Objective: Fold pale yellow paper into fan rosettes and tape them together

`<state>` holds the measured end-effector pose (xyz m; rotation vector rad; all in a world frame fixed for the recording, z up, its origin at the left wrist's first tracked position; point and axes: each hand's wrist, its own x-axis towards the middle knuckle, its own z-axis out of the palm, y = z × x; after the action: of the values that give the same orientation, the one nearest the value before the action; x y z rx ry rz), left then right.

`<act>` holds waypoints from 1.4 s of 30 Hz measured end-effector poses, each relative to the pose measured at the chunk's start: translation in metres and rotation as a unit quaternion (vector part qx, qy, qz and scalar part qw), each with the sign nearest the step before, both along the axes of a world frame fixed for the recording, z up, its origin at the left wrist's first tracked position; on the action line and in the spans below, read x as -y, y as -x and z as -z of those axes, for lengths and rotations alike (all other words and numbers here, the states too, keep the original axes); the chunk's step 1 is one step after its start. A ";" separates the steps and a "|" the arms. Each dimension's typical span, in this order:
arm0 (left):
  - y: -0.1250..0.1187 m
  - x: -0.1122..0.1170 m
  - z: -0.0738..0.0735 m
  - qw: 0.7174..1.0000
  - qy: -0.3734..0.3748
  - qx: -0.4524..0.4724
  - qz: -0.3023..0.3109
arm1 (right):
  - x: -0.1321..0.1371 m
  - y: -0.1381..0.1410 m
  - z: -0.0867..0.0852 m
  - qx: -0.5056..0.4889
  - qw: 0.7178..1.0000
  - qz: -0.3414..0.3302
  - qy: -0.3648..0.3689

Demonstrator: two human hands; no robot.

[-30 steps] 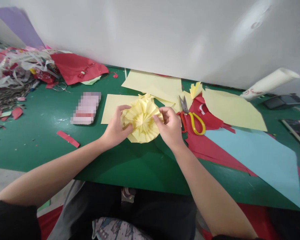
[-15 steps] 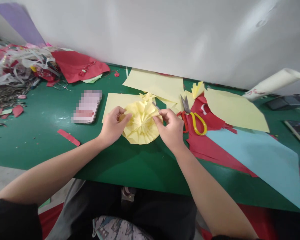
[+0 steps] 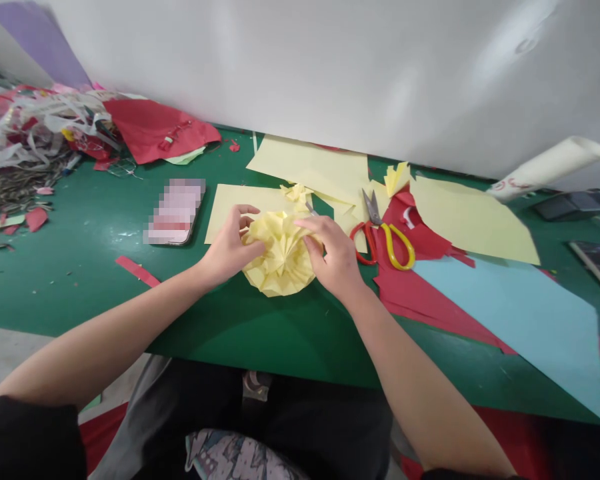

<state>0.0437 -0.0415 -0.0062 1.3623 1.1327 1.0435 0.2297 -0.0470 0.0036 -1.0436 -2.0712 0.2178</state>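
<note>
With fingers half-curled around rim, holds yellow paper rosette at twelve o'clock over green table, using left hand at nine and right hand at two, and could crush pleats by pinching hard or tear it by tugging unevenly.

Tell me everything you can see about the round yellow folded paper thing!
The round, pale yellow pleated rosette looks like paper. Its folds fan out from the centre to an uneven edge. It faces the camera over the smooth green tabletop, and the bare left hand and bare right hand touch its sides.
</note>
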 end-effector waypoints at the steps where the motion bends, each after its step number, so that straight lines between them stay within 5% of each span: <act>1: 0.000 0.000 -0.001 1.000 0.012 -0.011 0.015 | 0.000 0.001 -0.001 0.013 1.000 -0.011 -0.006; 9: -0.002 0.002 -0.002 0.994 -0.019 -0.105 0.034 | 0.003 0.001 0.003 0.053 0.998 -0.027 -0.015; 13: -0.003 0.001 -0.001 0.997 -0.002 -0.071 0.029 | 0.004 0.001 0.002 0.058 0.998 -0.013 -0.018; 24: -0.004 0.006 -0.009 0.991 -0.036 -0.115 0.060 | 0.003 0.003 -0.003 -0.025 0.999 0.039 0.026; 30: -0.004 0.009 -0.010 0.984 -0.076 -0.147 0.072 | 0.006 0.004 -0.006 0.026 1.000 -0.016 -0.001; 42: -0.004 0.009 -0.011 0.976 -0.094 -0.179 0.075 | 0.004 0.005 -0.003 0.020 0.999 -0.016 -0.037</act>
<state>0.0475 -0.0507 0.0044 1.8120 1.1883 0.8318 0.2248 -0.0505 0.0063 -0.9776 -2.1172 0.1351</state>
